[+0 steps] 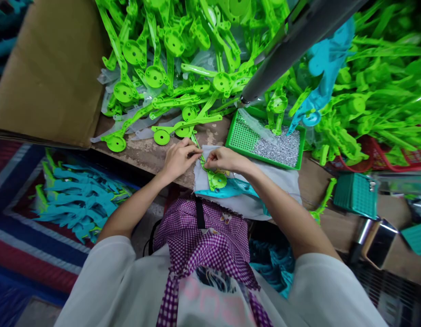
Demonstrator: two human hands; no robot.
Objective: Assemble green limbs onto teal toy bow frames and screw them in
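Note:
My left hand [179,157] and my right hand [224,159] meet over a green plastic part [215,178] with a round end, lying on a white cloth [288,181] at the table's near edge. Both hands have their fingers curled and pinch the part's narrow upper end. A teal plastic part [224,191] lies under the green one. Whether something small is between the fingertips cannot be made out.
A big heap of green plastic parts [176,59] covers the table's far side. A green tray [243,136] holds small silver bits [282,147]. A cardboard box [47,72] stands at left, teal parts [77,200] lie below it, a grey pole [292,41] crosses above, and a red basket [384,159] sits at right.

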